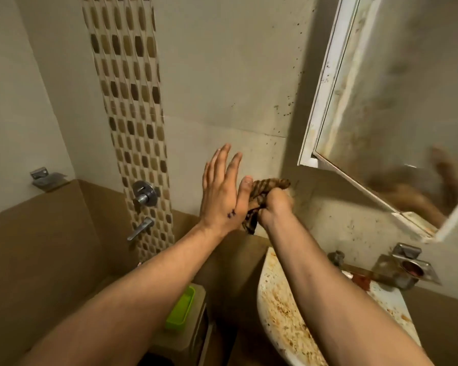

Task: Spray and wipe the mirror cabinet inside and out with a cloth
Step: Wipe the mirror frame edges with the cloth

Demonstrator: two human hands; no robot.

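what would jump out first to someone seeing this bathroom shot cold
The two hands at centre: the right hand bunches a brown striped cloth against the open left hand. Then the grime: a smeared mirror cabinet door at upper right, and a stained sink below.

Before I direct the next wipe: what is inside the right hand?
The right hand is closed on a dark striped cloth, bunched, ends sticking out above and below. The middle of the cloth is covered by the fingers.
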